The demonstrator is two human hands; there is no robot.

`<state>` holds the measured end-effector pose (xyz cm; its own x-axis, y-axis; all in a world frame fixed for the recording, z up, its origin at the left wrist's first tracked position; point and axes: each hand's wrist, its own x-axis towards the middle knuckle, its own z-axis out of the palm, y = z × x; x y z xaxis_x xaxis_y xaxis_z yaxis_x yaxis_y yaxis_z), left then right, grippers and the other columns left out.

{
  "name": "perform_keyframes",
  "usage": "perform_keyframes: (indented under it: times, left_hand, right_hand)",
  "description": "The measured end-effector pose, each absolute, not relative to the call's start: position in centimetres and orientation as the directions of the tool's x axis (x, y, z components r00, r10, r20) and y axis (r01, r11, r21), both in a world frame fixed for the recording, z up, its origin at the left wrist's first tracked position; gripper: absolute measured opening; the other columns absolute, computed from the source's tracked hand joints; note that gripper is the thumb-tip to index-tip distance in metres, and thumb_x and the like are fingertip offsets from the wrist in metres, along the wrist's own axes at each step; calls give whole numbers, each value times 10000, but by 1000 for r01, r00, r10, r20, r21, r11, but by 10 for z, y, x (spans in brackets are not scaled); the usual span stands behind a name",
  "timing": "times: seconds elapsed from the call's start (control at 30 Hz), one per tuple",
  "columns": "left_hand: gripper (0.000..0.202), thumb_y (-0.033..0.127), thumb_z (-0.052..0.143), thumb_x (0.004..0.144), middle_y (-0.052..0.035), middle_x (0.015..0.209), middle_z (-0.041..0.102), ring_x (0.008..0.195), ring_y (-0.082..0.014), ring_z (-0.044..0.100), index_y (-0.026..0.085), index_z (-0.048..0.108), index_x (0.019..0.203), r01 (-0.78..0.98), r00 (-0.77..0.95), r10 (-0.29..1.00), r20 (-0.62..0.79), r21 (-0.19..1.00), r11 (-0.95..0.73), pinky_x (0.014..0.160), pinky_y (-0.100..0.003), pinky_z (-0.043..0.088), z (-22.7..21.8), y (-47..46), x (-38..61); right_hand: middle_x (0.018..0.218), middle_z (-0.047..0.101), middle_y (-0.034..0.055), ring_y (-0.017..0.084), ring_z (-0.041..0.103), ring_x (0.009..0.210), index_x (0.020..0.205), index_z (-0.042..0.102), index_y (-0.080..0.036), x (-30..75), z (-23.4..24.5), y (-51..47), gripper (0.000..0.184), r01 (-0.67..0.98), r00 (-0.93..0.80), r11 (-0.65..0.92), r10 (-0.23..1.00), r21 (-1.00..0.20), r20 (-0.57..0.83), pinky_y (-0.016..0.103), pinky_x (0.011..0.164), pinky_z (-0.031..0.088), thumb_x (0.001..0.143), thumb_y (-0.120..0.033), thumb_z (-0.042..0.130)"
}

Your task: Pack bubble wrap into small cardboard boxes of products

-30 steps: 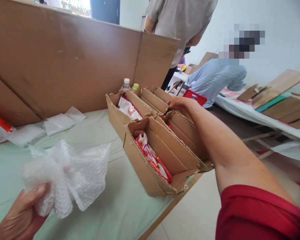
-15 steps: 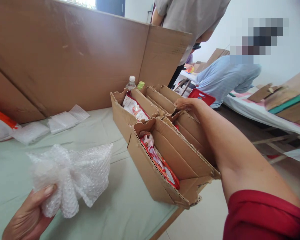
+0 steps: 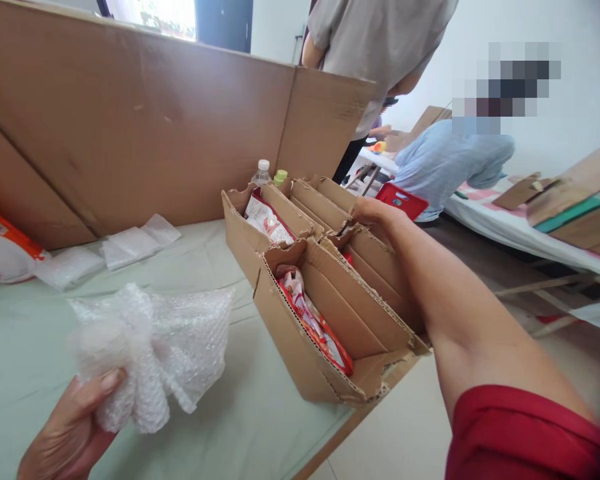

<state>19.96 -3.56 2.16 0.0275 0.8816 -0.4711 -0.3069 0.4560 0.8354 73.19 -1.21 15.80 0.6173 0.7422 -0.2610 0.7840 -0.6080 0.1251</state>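
Observation:
My left hand (image 3: pixel 87 407) grips a crumpled bundle of bubble wrap (image 3: pixel 150 353), thumb on top, held over the green cloth at the lower left. My right hand (image 3: pixel 367 210) reaches into the far-right cardboard compartments, and its fingers are hidden behind the cardboard walls. The nearest open cardboard box (image 3: pixel 290 333) holds a red and white printed packet (image 3: pixel 313 320). Behind it, another cardboard box (image 3: pixel 243 230) contains a white packet with a dark red edge (image 3: pixel 267 220). A bit of red shows in the compartment beside my right forearm.
A tall cardboard panel (image 3: pixel 155 120) stands behind the green-covered table (image 3: pixel 220 413). Flat bubble wrap pieces (image 3: pixel 130 247) and an orange and white bag (image 3: pixel 5 247) lie along it. A clear bottle (image 3: pixel 263 172) stands behind the boxes. Two people and a red stool (image 3: pixel 403 201) are beyond.
The view has shifted slightly. My left hand with the bubble wrap sits a little further right; my right hand stays at the far compartments.

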Motion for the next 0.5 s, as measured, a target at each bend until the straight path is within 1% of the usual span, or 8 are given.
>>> perform_keyframes:
  times: [0.07,0.2,0.27,0.33,0.37,0.43,0.47,0.5]
  left_hand:
    - [856,279,908,336,-55,997,821,1080,-406,726,262,750,1178,-279,68,892,-448,849,448,732,-347,665,29,-39,200]
    - [748,331,916,412,-65,992,816,1069,-375,723,232,758,1137,-208,177,916,-359,896,392,720,-301,641,43,-46,207]
    - [783,320,926,360,-63,1023,806,1086,-360,714,238,757,1120,-135,211,939,-272,943,303,693,-258,621,54,-48,218]
    - [847,254,926,305,-48,1183,767,1209,-337,665,273,747,1133,-51,238,963,-125,989,141,736,-205,598,71,-49,234]
    - [862,216,919,294,-35,1302,718,1297,-324,613,292,745,1134,-30,262,965,-27,999,37,798,-189,585,81,-49,243]
    - [820,171,903,305,-4,1529,548,1440,-311,480,304,751,1100,-52,329,928,173,985,-165,958,-204,540,102,-51,262]
    - [762,168,897,319,7,1581,482,1466,-313,446,296,759,1058,-70,355,904,238,971,-228,1005,-225,520,110,-52,269]
    - [692,168,891,327,2,1579,481,1448,-318,463,281,766,999,-71,371,892,257,966,-249,1009,-245,520,117,-53,275]
  right_hand:
    - [1275,647,99,251,659,1108,1261,638,-152,726,180,-23,367,771,637,-622,755,137,-155,420,927,574,973,-379,662]
    - [1139,710,212,250,643,1061,1108,701,-16,705,235,-48,283,780,605,-613,790,124,97,316,863,461,1008,-192,503]
    - [1102,724,223,237,630,1025,1061,718,-8,678,256,-58,295,823,528,-562,812,87,250,321,855,426,979,-160,479]
    - [1023,743,177,210,631,945,987,746,-29,635,267,-67,261,915,373,-404,856,14,358,312,838,428,926,-153,525]
    - [969,748,141,191,631,898,944,756,-44,609,268,-71,242,960,269,-277,886,-34,379,302,825,436,899,-147,542]
    - [894,737,48,152,624,849,905,765,-102,555,261,-76,234,988,37,16,941,-152,337,277,817,453,883,-167,541]
    - [872,730,4,137,621,852,908,767,-151,531,254,-76,242,962,-83,156,948,-222,306,266,825,463,899,-205,531]
    - [856,725,-33,124,618,856,917,765,-201,512,247,-74,243,913,-203,284,938,-292,280,255,829,474,914,-253,527]
